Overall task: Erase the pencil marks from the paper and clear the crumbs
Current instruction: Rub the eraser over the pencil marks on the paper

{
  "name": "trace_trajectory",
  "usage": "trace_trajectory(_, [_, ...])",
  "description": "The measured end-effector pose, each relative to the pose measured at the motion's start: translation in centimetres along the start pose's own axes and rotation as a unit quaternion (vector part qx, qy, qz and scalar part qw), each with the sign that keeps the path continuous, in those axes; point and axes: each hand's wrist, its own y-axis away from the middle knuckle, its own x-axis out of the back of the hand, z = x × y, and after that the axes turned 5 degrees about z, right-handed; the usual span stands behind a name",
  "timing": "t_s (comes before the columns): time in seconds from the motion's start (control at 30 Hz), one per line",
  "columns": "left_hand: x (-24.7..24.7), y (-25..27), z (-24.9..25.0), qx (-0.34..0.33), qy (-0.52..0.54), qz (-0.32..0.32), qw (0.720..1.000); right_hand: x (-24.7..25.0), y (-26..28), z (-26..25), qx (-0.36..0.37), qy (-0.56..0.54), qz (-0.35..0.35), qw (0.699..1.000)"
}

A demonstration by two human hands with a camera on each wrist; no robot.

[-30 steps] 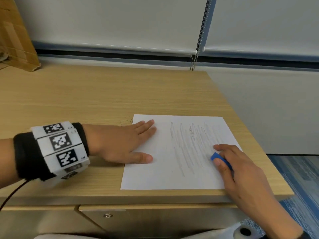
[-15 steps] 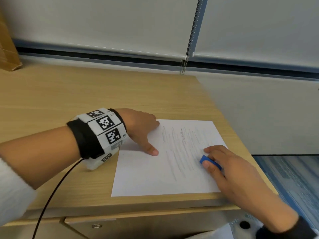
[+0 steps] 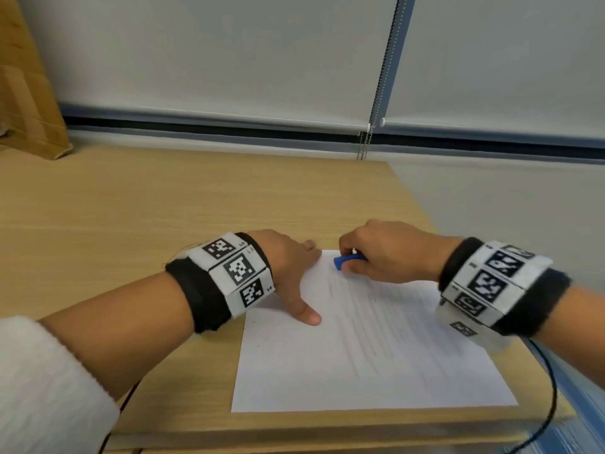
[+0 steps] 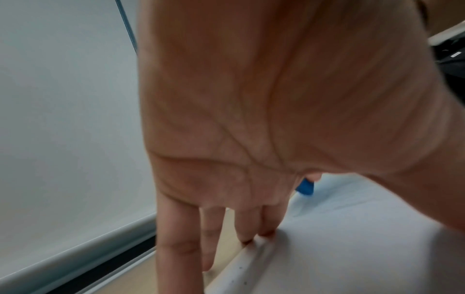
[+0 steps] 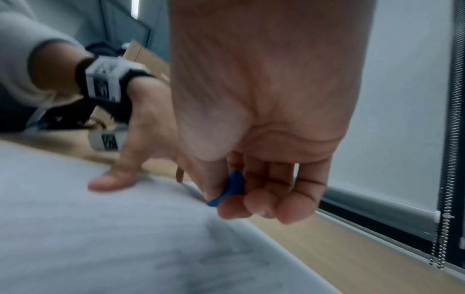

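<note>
A white sheet of paper [image 3: 370, 348] with faint grey pencil marks lies at the desk's front right corner. My left hand [image 3: 294, 273] lies flat with straight fingers on the sheet's far left corner, the thumb pressing the paper. My right hand [image 3: 383, 250] pinches a small blue eraser [image 3: 347, 261] between thumb and fingers and holds its tip on the paper's far edge. The eraser [image 5: 232, 188] shows between thumb and fingertips in the right wrist view, and as a blue tip [image 4: 305, 188] past my left palm. Dark crumbs [image 4: 239, 274] dot the paper's raised far edge.
The wooden desk [image 3: 163, 208] stretches left and back. A cardboard box [image 3: 26, 103] leans at the far left against the wall. Roller blinds with a bead chain [image 3: 366, 145] hang behind. The desk's right edge drops to blue carpet [image 3: 586, 404].
My right hand has carried the eraser from the paper's right middle up to its far edge. My left hand has turned further onto the far left corner, and the view has tilted.
</note>
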Motion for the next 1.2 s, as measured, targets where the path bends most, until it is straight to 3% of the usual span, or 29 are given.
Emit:
trace_trajectory(0.13, [-0.1,-0.2,0.1,0.001,0.013,-0.003,1.000,-0.6,-2.0,0.4,0.027,0.022,-0.012,0.999])
trace_trajectory(0.23, [-0.2,-0.4,0.0,-0.002,0.018,-0.003,1.000,-0.8,-2.5,1.0,0.056,-0.013,-0.009,0.998])
trace_trajectory(0.4, [-0.5,-0.4,0.0,-0.010,0.011,0.016,1.000,-0.9,-1.9,1.0,0.119,-0.075,-0.062,0.988])
trace_trajectory(0.57, [-0.7,-0.1,-0.3,-0.009,0.007,0.019,1.000,-1.1,-3.5,1.1,0.085,-0.041,-0.019,0.995])
trace_trajectory(0.73, [-0.7,-0.4,-0.2,-0.013,-0.004,0.015,1.000,-0.9,-2.1,0.6,0.132,-0.076,-0.089,0.984])
trace_trajectory(0.9, [-0.7,-0.4,-0.3,-0.009,-0.012,0.011,1.000,-1.4,-3.4,1.2,0.076,-0.032,-0.010,0.997])
trace_trajectory(1.07, [-0.7,-0.7,-0.2,-0.013,-0.015,0.005,1.000,-0.7,-1.8,0.4,0.140,-0.057,-0.103,0.983])
trace_trajectory(1.2, [-0.7,-0.6,-0.1,-0.002,-0.014,0.000,1.000,-0.7,-3.2,0.6,0.099,-0.036,-0.040,0.994])
